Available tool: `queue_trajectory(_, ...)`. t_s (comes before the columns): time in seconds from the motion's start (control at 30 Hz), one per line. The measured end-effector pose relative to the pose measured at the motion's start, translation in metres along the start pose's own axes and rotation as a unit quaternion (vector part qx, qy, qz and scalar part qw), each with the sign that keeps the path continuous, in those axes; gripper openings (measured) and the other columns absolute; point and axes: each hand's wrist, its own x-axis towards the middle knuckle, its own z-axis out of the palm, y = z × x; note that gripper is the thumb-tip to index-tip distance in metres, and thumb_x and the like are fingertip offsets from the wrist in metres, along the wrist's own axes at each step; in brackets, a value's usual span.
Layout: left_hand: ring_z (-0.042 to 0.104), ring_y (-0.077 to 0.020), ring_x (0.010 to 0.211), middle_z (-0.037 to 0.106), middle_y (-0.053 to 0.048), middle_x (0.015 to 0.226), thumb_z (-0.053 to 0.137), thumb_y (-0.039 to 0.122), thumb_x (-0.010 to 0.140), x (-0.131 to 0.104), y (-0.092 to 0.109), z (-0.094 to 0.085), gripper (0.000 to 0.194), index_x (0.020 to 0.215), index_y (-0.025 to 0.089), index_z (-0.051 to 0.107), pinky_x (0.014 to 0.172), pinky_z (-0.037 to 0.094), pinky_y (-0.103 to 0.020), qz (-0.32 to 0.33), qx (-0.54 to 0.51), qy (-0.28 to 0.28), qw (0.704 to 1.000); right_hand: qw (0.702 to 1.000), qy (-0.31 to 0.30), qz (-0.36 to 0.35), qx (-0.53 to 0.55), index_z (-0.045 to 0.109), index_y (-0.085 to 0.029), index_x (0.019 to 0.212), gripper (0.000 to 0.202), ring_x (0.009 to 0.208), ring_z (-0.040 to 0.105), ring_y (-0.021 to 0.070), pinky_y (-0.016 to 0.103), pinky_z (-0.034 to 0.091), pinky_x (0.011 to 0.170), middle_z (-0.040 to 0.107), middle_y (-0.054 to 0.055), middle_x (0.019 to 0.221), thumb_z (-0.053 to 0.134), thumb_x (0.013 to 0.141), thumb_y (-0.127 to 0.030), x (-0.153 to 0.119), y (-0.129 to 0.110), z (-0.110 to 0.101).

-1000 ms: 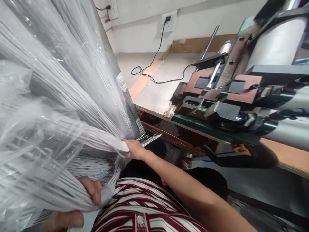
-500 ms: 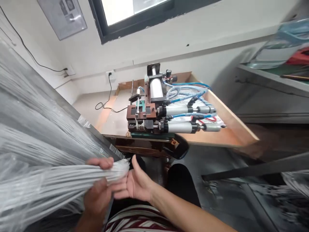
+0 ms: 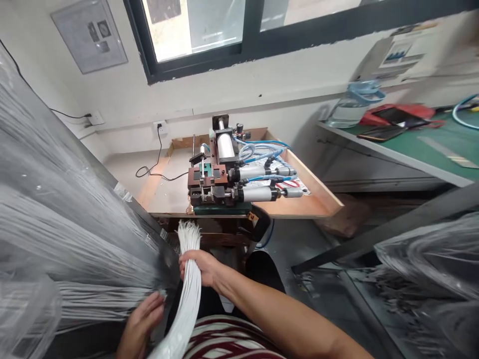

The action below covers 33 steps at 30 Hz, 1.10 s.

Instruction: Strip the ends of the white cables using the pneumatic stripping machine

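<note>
My right hand is wrapped round a thick bundle of white wires just below its loose, frayed-looking ends. The bundle bends down across my lap toward the bottom edge, where its lower part runs out of view. At lower left my left hand has its fingers stretched out and slightly bent, beside the ends of another bundle of wires lying in clear plastic wrap. Whether the fingertips touch those ends is hard to tell. Beyond my right hand, a pneumatic machine with silver cylinders and blue hoses stands on the bench.
The wooden bench has a raised edge. Plastic-wrapped wires fill a metal rack at left, with more wrapped wires at lower right. On the green table sit a water jug and a red pouch.
The wire bundle, earlier lying left with both hands at its end, has swung upright in front of me, gripped by my right hand. My left hand has let go and moved down. The view turned right.
</note>
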Motion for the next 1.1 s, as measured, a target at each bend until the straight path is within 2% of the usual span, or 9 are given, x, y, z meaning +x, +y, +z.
queue_trajectory(0.1,0.047,-0.0301,0.103,0.064,-0.011,0.09,0.055,0.049,0.061,0.029,0.013,0.032,0.035,0.08,0.021,0.064,0.083,0.037,-0.041,0.03,-0.042,-0.071,0.996,0.996,-0.037,0.005,-0.082,0.049,-0.011,0.054,0.009,0.034,0.046,0.0095,0.023,0.044,0.041,0.048,-0.002,0.037,0.047,0.057,-0.003,-0.021,0.003,0.019)
queue_trajectory(0.2,0.05,-0.0319,0.098,0.063,-0.015,0.09,0.057,0.056,0.055,0.05,0.056,0.07,0.054,0.088,0.014,0.062,0.079,0.04,-0.042,0.074,-0.077,-0.132,0.985,0.985,-0.043,-0.038,-0.16,0.051,-0.012,0.054,0.015,0.034,0.047,0.0106,0.022,0.041,0.037,0.05,-0.004,0.037,0.052,0.048,0.001,-0.035,-0.009,0.036)
queue_trajectory(0.3,0.057,-0.0283,0.087,0.066,-0.013,0.082,0.067,0.035,0.051,0.055,0.104,0.1,0.048,0.092,0.011,0.06,0.078,0.042,-0.039,0.113,-0.095,-0.165,0.975,0.961,-0.031,-0.091,-0.259,0.053,-0.012,0.048,0.014,0.034,0.047,0.0112,0.021,0.039,0.036,0.053,-0.003,0.038,0.055,0.045,0.002,-0.04,-0.029,0.045)
queue_trajectory(0.4,0.061,-0.0222,0.073,0.067,-0.007,0.072,0.066,0.012,0.05,0.057,0.127,0.115,0.047,0.097,0.014,0.059,0.074,0.045,-0.034,0.141,-0.105,-0.178,0.968,0.932,0.002,-0.119,-0.341,0.056,-0.012,0.048,0.012,0.038,0.048,0.0102,0.02,0.04,0.039,0.055,-0.004,0.043,0.059,0.045,-0.001,-0.033,-0.043,0.044)
queue_trajectory(0.5,0.061,-0.0193,0.062,0.067,-0.003,0.065,0.062,0.006,0.053,0.074,0.117,0.113,0.05,0.102,0.016,0.057,0.064,0.048,-0.031,0.125,-0.108,-0.172,0.971,0.94,0.036,-0.102,-0.323,0.055,-0.012,0.046,0.013,0.037,0.048,0.0093,0.019,0.041,0.039,0.055,-0.004,0.042,0.058,0.046,0.0,-0.017,-0.04,0.034)
queue_trajectory(0.67,0.06,-0.0136,0.055,0.067,-0.002,0.065,0.056,0.005,0.059,0.117,0.07,0.087,0.043,0.1,0.017,0.058,0.053,0.048,-0.023,0.024,-0.102,-0.123,0.987,0.964,0.059,-0.004,-0.258,0.048,-0.012,0.038,0.02,0.03,0.047,0.0105,0.022,0.044,0.038,0.049,-0.003,0.032,0.049,0.047,0.006,0.017,-0.008,0.012)
queue_trajectory(0.8,0.062,-0.0161,0.06,0.067,-0.005,0.067,0.058,0.008,0.06,0.134,0.056,0.077,0.032,0.091,0.015,0.061,0.059,0.049,-0.027,-0.016,-0.089,-0.094,0.991,0.972,0.079,0.009,-0.223,0.048,-0.013,0.042,0.019,0.031,0.048,0.0111,0.022,0.045,0.038,0.049,-0.003,0.032,0.05,0.047,0.005,0.032,0.01,-0.001)
queue_trajectory(0.97,0.057,-0.0125,0.049,0.061,-0.002,0.053,0.061,0.01,0.058,0.123,0.07,0.091,0.009,0.066,0.014,0.063,0.055,0.047,-0.025,0.021,-0.053,-0.096,0.994,0.965,0.082,-0.057,-0.242,0.052,-0.013,0.047,0.013,0.041,0.053,0.0124,0.023,0.045,0.044,0.054,-0.003,0.043,0.058,0.047,-0.002,0.018,0.008,-0.004)
queue_trajectory(1.1,0.055,-0.0164,0.049,0.06,-0.004,0.054,0.065,0.012,0.053,0.091,0.084,0.107,0.011,0.064,0.014,0.064,0.049,0.044,-0.028,0.1,-0.004,-0.113,0.989,0.934,-0.038,-0.206,-0.289,0.061,-0.015,0.069,0.023,0.063,0.055,0.0141,0.023,0.045,0.059,0.057,-0.003,0.064,0.067,0.047,-0.011,-0.022,-0.014,0.001)
